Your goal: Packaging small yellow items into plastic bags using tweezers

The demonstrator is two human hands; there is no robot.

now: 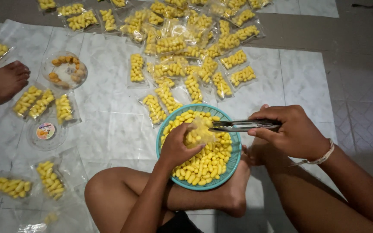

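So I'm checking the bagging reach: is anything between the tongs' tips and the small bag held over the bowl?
Nothing visible: the tongs in the right hand point straight at the clear bag held by the left hand.

Left hand (175, 146) holds bag (199, 131); right hand (288, 131) holds tongs (242, 125).

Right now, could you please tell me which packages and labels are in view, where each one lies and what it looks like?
Small clear bag: held by the left hand over the teal basket, partly filled with yellow pieces.
Filled clear bags: heaped at top centre, flat rectangles of yellow pieces.
Three filled bags: left, side by side.
Round label: on a clear lid, left; white and orange.
Clear round container: upper left, orange pieces inside.
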